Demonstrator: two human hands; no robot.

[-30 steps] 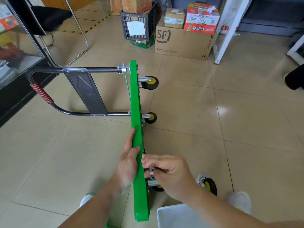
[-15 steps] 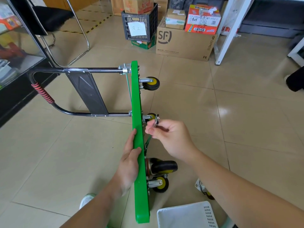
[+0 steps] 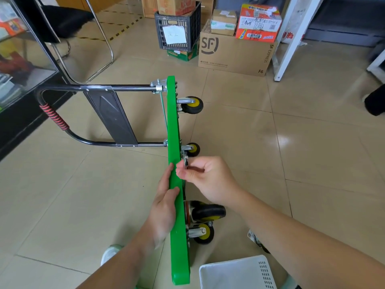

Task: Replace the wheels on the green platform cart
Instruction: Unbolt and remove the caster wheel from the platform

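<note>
Cart (image 3: 174, 122) stands on edge; my left hand (image 3: 164, 207) presses flat against it, fingers straight; my right hand (image 3: 210, 180) pinches a small metal tool (image 3: 185, 162).

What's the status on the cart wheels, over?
Left hand flat on green platform, steadying it on edge. Right hand pinches small metal tool by the underside. Four wheels mounted; loose caster on floor, nothing blocking.
</note>
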